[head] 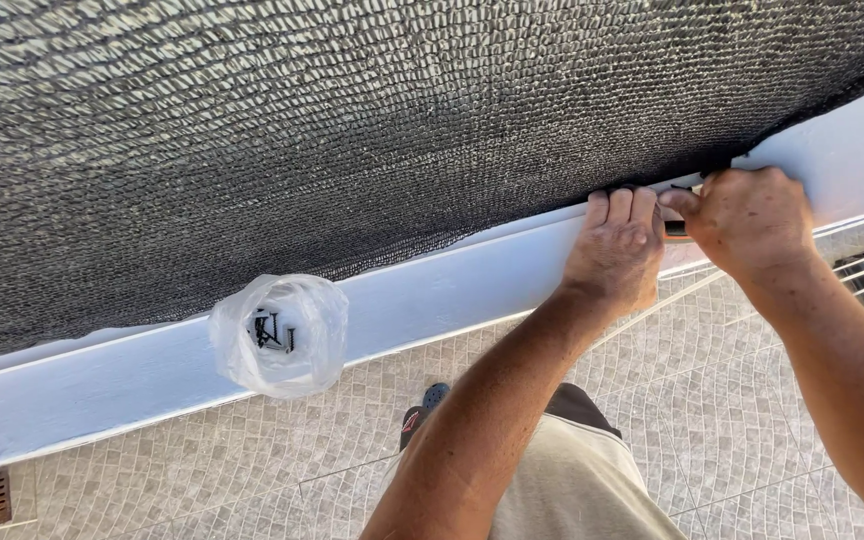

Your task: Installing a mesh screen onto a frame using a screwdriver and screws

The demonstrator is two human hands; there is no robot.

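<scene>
— What fills most of the view?

— A dark woven shade net (352, 120), hanging down over a white beam (102, 380). Its lower hem runs right under the fingers. It looks light, soft and floppy, so I judge the hem is the place to take hold, close to where it gets pinned.

— And the hands?

— The left hand (617, 245) presses flat, fingers (620, 205) curled over the hem, pinning the net to the beam. The right hand (752, 215) sits just beside it, fingers closed around a small tool with an orange and black handle (676, 229); its tip is hidden.

— Anything smaller?

— Well left of the fingers, a thin clear plastic bag (280, 335) rests on the beam, holding a few dark screws (270, 330). Below lies a tiled floor (732, 420).
</scene>
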